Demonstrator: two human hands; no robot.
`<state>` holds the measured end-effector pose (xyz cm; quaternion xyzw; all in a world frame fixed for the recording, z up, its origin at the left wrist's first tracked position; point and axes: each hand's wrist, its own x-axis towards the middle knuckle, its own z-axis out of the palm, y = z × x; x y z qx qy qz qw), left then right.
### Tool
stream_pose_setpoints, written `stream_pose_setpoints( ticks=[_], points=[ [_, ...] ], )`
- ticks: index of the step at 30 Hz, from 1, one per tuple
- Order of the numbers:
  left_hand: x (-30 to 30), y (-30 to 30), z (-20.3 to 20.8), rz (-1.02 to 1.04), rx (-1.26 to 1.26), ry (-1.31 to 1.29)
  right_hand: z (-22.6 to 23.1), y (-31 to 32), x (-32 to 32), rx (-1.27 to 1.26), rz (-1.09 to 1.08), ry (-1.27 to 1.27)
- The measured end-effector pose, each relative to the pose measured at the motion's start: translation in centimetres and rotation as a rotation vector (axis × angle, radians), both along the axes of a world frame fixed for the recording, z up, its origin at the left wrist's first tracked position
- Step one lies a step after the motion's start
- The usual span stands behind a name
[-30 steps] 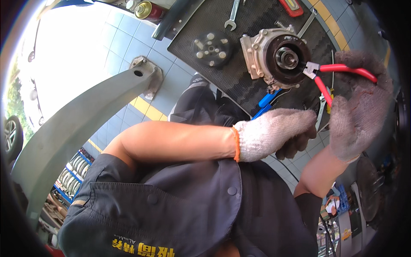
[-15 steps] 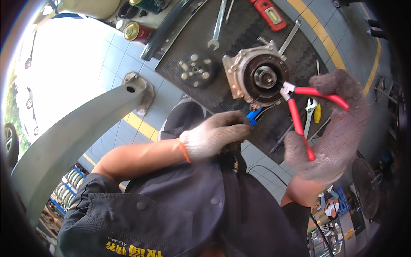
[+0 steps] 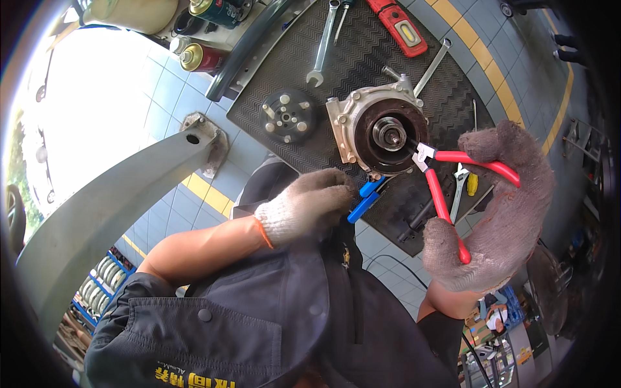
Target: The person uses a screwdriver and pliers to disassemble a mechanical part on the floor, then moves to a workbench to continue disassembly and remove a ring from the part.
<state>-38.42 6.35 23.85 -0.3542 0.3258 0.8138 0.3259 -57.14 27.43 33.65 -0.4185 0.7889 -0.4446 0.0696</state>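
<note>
My right hand [image 3: 517, 200], in a soiled knit glove, grips red-handled snap-ring pliers [image 3: 438, 195] with the handles spread wide. The pliers' tips reach into the dark recess around the shiny hub of a metal compressor [image 3: 347, 132] with a black pulley. Where exactly the tips touch is hard to see. My left hand [image 3: 307, 202], also gloved, hovers in front of my jacket with its fingers curled; the fingertips are hidden. Left of the compressor lies a round black clutch plate [image 3: 286, 116]. A blue-handled tool [image 3: 364, 208] sits between the compressor and my left hand.
The black ribbed mat [image 3: 259, 107] also carries a combination wrench [image 3: 321, 48], a red work light [image 3: 400, 29], another wrench [image 3: 432, 68], an adjustable wrench [image 3: 458, 191] and a yellow-handled tool [image 3: 472, 185]. Spray cans [image 3: 202, 58] stand far left. A grey metal post [image 3: 123, 187] rises at left.
The bench and its tools have shifted slightly in view. The pliers remain spread at the compressor in my right hand. More of the blue-handled tool shows beside my left hand.
</note>
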Motion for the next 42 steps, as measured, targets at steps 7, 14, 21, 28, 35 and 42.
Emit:
stream_pose_setpoints(
  ticks=[7,14,21,28,35,42],
  points=[
    [0.0,-0.2,0.1,0.005,-0.011,-0.028,0.3,0.0,0.6,0.055,0.007,0.038],
    [-0.1,-0.4,0.2,-0.001,-0.025,-0.027,0.6,-0.6,0.5,0.035,0.013,0.069],
    [-0.2,-0.5,0.7,0.029,-0.05,-0.035,0.7,-0.2,0.2,0.045,0.031,0.012],
    [0.0,-0.8,0.7,0.015,-0.034,-0.053,1.4,-0.9,0.6,0.114,-0.014,0.0],
    [-0.6,-1.4,1.6,-0.075,-0.845,0.536,-1.3,-2.6,0.7,-0.151,-0.063,-0.003],
    [-9.4,-1.1,0.9,-0.249,-1.519,1.192,-3.1,-4.3,1.7,-0.411,-0.125,-0.259]
  ],
)
